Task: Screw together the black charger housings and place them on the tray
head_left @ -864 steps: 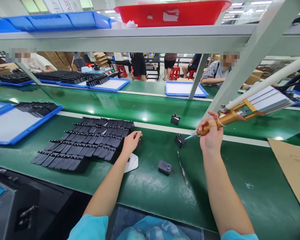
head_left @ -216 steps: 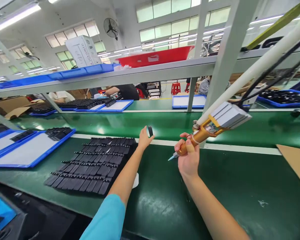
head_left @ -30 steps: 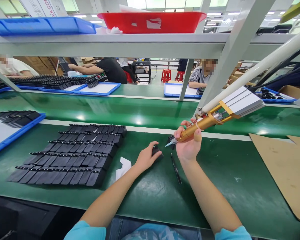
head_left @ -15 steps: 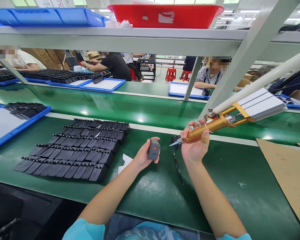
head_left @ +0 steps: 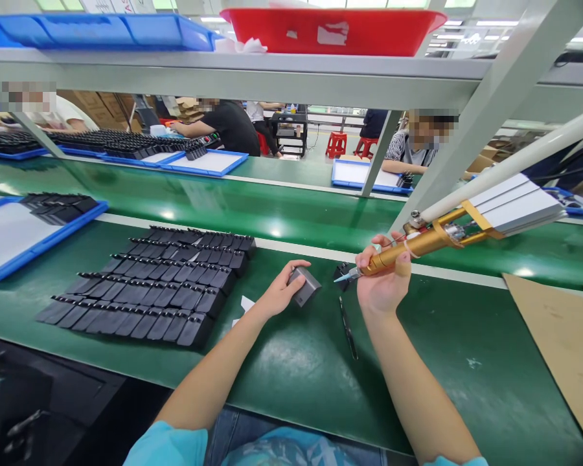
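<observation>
My left hand (head_left: 280, 289) is closed on a small dark grey plastic case (head_left: 305, 287), tilted above the green bench. In my right hand (head_left: 386, 278) lies a gold-coloured dispensing gun (head_left: 403, 254) with a pale blue needle tip (head_left: 341, 279), my fingers wrapped round its barrel. The tip points left at the case, a short gap between them. Just behind the tip sits a black part (head_left: 341, 272), partly covered. Black tweezers (head_left: 348, 330) lie on the bench between my forearms. Scraps of white paper (head_left: 245, 304) show beside my left wrist.
Rows of black cases (head_left: 150, 291) cover the bench at left. Beyond them stands a blue-rimmed tray (head_left: 43, 249) with more cases. A white arm (head_left: 525, 165) slants down to the gun. Brown cardboard (head_left: 554, 336) lies at right. Co-workers sit across the conveyor (head_left: 272, 213).
My left hand has turned the case over, so the face with the orange-marked slot no longer shows. My right hand and the dispensing gun stay nearly still. The view has shifted slightly.
</observation>
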A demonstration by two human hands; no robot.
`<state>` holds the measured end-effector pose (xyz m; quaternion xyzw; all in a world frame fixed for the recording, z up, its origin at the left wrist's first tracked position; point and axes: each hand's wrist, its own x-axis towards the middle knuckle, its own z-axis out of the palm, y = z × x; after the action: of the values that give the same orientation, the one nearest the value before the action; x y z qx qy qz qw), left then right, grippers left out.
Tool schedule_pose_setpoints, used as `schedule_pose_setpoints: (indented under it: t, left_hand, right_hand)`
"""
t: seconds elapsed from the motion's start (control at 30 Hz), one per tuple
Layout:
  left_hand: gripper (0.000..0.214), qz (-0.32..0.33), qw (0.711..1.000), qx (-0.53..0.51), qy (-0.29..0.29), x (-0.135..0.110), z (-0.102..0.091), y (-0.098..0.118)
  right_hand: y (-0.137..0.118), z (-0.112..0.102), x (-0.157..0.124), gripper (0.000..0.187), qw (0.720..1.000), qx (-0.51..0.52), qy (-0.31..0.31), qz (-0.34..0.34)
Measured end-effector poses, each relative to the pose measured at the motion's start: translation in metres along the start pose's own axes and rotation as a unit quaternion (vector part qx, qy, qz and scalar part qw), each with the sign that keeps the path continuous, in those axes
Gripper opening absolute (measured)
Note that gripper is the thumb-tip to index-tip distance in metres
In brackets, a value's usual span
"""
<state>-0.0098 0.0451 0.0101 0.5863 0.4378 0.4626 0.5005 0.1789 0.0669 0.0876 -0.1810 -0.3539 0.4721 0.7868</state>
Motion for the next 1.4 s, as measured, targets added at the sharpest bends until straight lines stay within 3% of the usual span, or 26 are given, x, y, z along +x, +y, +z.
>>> schedule_pose_setpoints:
  t: [0.1, 0.23, 0.3, 0.37, 0.53, 0.63, 0.77, 0.83, 0.9, 1.0, 1.1, 1.2, 1.3, 1.4]
  left_hand:
    - [0.046, -0.013, 0.970, 0.233, 0.067, 0.007, -0.012, -0.004]
    - [0.046, 0.007, 0.822, 0.531, 0.204, 0.013, -0.033, -0.010]
    - [0.048, -0.004, 0.763, 0.601, 0.238, 0.013, -0.043, -0.013]
    - [0.049, -0.031, 0.722, 0.642, 0.256, 0.012, -0.051, -0.015]
    - [0.053, -0.052, 0.673, 0.679, 0.288, 0.011, -0.053, -0.015]
    - [0.057, 0.016, 0.705, 0.647, 0.291, 0.015, -0.037, -0.014]
    - [0.067, 0.073, 0.815, 0.562, 0.119, 0.033, 0.009, -0.020]
    - [0.078, 0.078, 0.853, 0.515, 0.045, 0.047, 0.039, -0.025]
    - [0.081, 0.080, 0.881, 0.467, 0.011, 0.061, 0.065, -0.029]
    - [0.061, 0.076, 0.905, 0.419, 0.002, 0.075, 0.087, -0.033]
    - [0.053, 0.064, 0.914, 0.399, 0.016, 0.074, 0.076, -0.031]
    - [0.058, 0.048, 0.924, 0.379, 0.010, 0.059, 0.038, -0.025]
    - [0.060, 0.033, 0.930, 0.363, -0.053, 0.038, -0.003, -0.018]
    - [0.062, 0.002, 0.936, 0.327, -0.132, 0.023, -0.029, -0.016]
  right_hand:
    - [0.000, -0.001, 0.002, 0.034, 1.000, 0.004, 0.003, 0.002]
    - [0.001, -0.003, 0.003, 0.034, 1.000, 0.008, 0.005, 0.003]
    - [0.002, -0.004, 0.004, 0.034, 1.000, 0.007, 0.006, -0.003]
    - [0.003, -0.005, 0.005, 0.034, 1.000, 0.007, 0.006, -0.007]
    - [0.005, -0.008, 0.008, 0.033, 1.000, 0.014, 0.009, -0.007]
    - [0.006, -0.008, 0.007, 0.032, 1.000, 0.014, 0.007, -0.004]
    - [0.007, -0.005, 0.003, 0.032, 1.000, 0.020, 0.004, 0.002]
    - [0.006, -0.003, 0.000, 0.032, 1.000, 0.021, 0.000, 0.005]
    - [0.006, -0.002, -0.003, 0.032, 1.000, 0.019, -0.008, 0.005]
    - [0.006, -0.001, -0.005, 0.034, 1.000, 0.019, -0.023, 0.008]
    - [0.005, -0.001, -0.005, 0.032, 0.999, 0.024, -0.023, 0.009]
    - [0.005, 0.000, -0.005, 0.031, 0.999, 0.027, -0.022, 0.006]
    - [0.006, 0.000, -0.005, 0.029, 1.000, 0.021, -0.022, 0.003]
    - [0.006, 0.000, -0.005, 0.029, 1.000, 0.014, -0.021, 0.002]
